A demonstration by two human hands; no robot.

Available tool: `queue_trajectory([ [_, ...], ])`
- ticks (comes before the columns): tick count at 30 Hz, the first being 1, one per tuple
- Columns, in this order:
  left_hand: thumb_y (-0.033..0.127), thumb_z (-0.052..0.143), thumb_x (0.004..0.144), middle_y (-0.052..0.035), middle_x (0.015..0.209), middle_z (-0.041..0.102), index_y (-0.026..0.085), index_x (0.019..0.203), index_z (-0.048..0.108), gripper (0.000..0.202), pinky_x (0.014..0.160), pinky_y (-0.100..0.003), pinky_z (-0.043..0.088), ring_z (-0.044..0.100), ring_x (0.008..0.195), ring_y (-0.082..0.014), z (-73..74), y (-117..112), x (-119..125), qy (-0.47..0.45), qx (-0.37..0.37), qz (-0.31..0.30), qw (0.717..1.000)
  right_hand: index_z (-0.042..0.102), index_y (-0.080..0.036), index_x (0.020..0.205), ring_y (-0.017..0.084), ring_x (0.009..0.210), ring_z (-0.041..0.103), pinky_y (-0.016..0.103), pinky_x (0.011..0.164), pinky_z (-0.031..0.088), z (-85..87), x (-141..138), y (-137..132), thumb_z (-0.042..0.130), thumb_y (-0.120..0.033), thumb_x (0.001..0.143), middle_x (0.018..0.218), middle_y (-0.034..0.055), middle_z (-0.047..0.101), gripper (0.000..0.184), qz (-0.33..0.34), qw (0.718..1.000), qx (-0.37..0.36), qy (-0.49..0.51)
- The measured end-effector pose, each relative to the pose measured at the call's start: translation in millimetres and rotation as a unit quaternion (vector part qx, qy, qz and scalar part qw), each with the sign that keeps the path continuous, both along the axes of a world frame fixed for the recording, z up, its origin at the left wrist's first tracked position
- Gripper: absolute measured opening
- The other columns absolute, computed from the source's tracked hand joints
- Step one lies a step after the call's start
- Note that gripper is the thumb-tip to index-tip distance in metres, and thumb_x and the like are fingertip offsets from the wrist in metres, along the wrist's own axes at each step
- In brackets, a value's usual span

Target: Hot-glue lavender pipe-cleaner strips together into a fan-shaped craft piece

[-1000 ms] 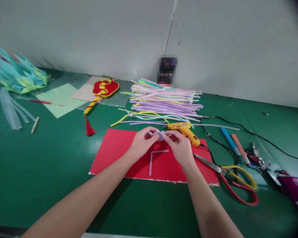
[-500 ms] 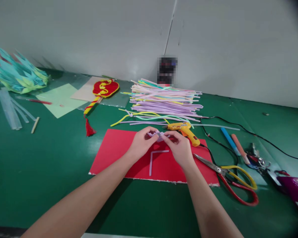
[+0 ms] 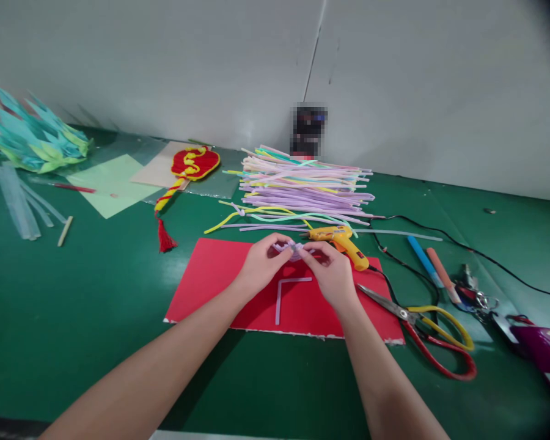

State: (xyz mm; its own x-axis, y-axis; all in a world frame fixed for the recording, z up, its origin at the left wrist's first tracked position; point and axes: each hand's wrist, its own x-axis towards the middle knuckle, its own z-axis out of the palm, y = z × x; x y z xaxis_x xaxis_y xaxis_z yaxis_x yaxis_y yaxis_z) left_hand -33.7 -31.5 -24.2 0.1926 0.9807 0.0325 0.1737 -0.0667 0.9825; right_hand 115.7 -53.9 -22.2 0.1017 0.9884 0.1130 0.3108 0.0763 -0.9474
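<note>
My left hand (image 3: 262, 264) and my right hand (image 3: 332, 273) meet over the far edge of a red sheet (image 3: 211, 278), both pinched on a small bent piece of lilac pipe cleaner (image 3: 292, 248). An L-shaped lilac pipe cleaner (image 3: 285, 294) lies flat on the red sheet just below my hands. A yellow glue gun (image 3: 341, 240) rests right behind my right hand. A stack of pastel pipe cleaners (image 3: 302, 186) is piled further back.
Red and yellow scissors (image 3: 428, 330) lie right of the sheet, with blue and orange markers (image 3: 433, 263), keys and a purple object (image 3: 543, 348). A black cable (image 3: 462, 247) runs across the green table (image 3: 73, 318). A red tasselled ornament (image 3: 190, 166), paper sheets, clear sticks and teal paper shapes (image 3: 32, 137) sit at the left.
</note>
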Motion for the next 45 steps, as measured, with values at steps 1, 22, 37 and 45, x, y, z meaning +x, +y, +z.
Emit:
queue_trajectory([
  [1,0.027,0.056,0.075,-0.0003,0.081,0.061,0.018,0.086,0.059,0.015,0.069,-0.025,0.046,0.057,0.073,-0.0127,0.1,0.0,0.3,-0.004,0.000,0.000,1.000,0.064,-0.019,0.081,0.016,0.073,0.061,0.028,0.068,0.048,0.6,-0.2,0.0,0.060,-0.036,0.074,0.081,0.0027,0.066,0.019,-0.004,1.000,0.000,-0.002],
  [22,0.028,0.056,0.075,0.0009,0.076,0.062,0.019,0.083,0.059,0.012,0.065,-0.024,0.048,0.059,0.068,-0.0128,-1.1,-0.1,0.5,-0.015,-0.009,0.012,1.000,0.063,-0.020,0.081,0.017,0.074,0.060,0.030,0.071,0.048,0.1,-0.2,-0.1,0.058,-0.038,0.075,0.082,0.0032,0.066,0.020,-0.001,1.000,0.007,-0.010],
  [37,0.028,0.054,0.076,0.0002,0.077,0.062,0.019,0.083,0.059,0.012,0.066,-0.026,0.048,0.058,0.070,-0.0135,0.9,-0.5,0.0,0.003,-0.010,0.012,1.000,0.063,-0.020,0.081,0.017,0.077,0.060,0.030,0.074,0.047,1.8,-0.2,-1.4,0.057,-0.035,0.077,0.083,0.0028,0.065,0.017,0.012,0.999,0.025,-0.024],
  [45,0.027,0.054,0.077,-0.0001,0.078,0.063,0.019,0.085,0.059,0.012,0.066,-0.025,0.048,0.059,0.069,-0.0130,2.6,-0.3,0.3,0.005,-0.009,0.005,1.000,0.064,-0.020,0.081,0.017,0.075,0.060,0.030,0.072,0.046,-0.2,0.5,-0.4,0.058,-0.036,0.076,0.081,0.0021,0.066,0.017,-0.006,1.000,0.019,-0.025],
])
